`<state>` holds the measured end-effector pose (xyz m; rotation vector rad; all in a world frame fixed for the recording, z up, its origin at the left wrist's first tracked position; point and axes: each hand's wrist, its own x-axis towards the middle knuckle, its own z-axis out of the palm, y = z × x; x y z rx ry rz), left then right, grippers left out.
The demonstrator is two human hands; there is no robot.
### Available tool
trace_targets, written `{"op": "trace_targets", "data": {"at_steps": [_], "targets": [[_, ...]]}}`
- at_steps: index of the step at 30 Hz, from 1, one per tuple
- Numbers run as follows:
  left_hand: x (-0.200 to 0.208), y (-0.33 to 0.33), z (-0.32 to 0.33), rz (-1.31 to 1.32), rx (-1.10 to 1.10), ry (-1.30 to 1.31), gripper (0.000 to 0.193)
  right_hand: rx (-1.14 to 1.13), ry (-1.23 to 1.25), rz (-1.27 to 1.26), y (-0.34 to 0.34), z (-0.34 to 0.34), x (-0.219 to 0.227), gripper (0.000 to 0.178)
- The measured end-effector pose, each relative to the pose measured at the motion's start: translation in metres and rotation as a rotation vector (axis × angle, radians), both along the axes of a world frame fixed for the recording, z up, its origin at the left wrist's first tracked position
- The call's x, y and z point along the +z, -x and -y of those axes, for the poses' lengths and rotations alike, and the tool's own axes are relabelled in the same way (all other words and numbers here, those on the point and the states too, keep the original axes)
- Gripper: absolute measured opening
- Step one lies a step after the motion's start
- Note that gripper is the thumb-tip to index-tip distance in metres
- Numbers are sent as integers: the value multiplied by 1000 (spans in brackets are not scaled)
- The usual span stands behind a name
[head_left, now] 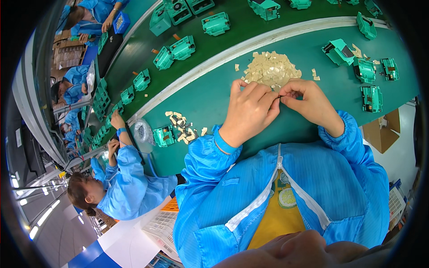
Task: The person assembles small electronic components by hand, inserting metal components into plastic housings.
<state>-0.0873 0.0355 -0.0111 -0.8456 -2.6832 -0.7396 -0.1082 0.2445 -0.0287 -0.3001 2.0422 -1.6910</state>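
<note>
Above the green bench, my left hand (255, 107) and my right hand (308, 102) meet fingertip to fingertip. Between them they pinch a tiny dark piece (280, 96), too small to name. A blue band circles my left wrist. Just beyond my fingers lies a heap of small cream-coloured pieces (272, 69). Left of my left hand, cream and black scraps (181, 127) are scattered beside a green plastic housing (164, 136). To the right of my right hand sit further green housings, one nearest (372, 98) and another tilted with a dark panel (338, 52).
A pale rail (214, 62) divides my bench from a dark green belt carrying several green housings (216, 23). A clear plastic roll (143, 132) lies at the left end. A co-worker in blue (129, 192) works there. A cardboard box (382, 131) stands below the bench's right edge.
</note>
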Motion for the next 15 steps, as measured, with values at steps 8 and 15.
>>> {"op": "trace_targets", "data": {"at_steps": [8, 15], "targets": [[-6, 2, 0, -6, 9, 8, 16, 16, 1, 32, 2, -1, -1, 13], [-35, 19, 23, 61, 215, 16, 6, -17, 60, 183, 4, -9, -3, 11]]}}
